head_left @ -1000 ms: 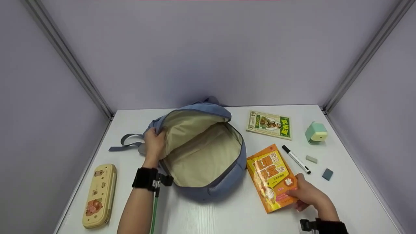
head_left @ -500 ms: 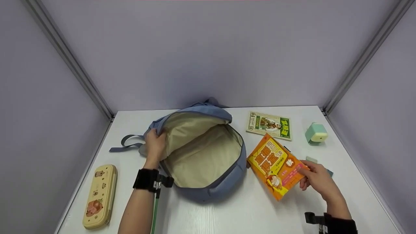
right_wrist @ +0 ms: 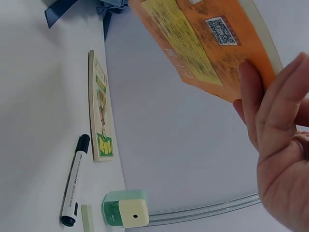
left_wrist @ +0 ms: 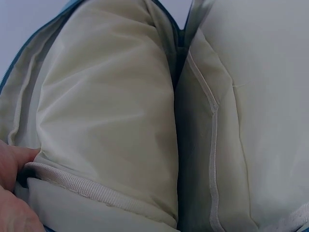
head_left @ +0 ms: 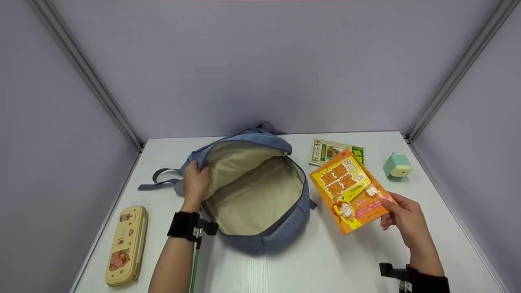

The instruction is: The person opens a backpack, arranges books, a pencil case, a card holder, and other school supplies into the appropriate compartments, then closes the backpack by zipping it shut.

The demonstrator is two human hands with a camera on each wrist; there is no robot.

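Note:
A blue backpack (head_left: 285,228) lies unzipped on the white table, its cream lining (left_wrist: 111,96) exposed. My left hand (head_left: 196,181) grips the left edge of its raised flap; in the left wrist view only the thumb and part of the hand show at the lower left. My right hand (head_left: 407,215) pinches an orange book (head_left: 350,191) by its lower right corner, thumb on the front cover and fingers behind. The book is raised above the table, tilted, to the right of the backpack. Its back cover with a printed code faces the right wrist view.
A green-and-cream book (head_left: 321,152) lies at the back, partly covered by the orange one in the head view. Right of it stands a mint pencil sharpener (head_left: 397,167). A marker (right_wrist: 75,181) and an eraser (right_wrist: 87,217) lie nearby. A yellow pencil case (head_left: 126,244) rests far left.
My right hand has lifted the orange book off the table and moved it up and slightly right, now overlapping the green book. The left hand keeps its grip on the flap.

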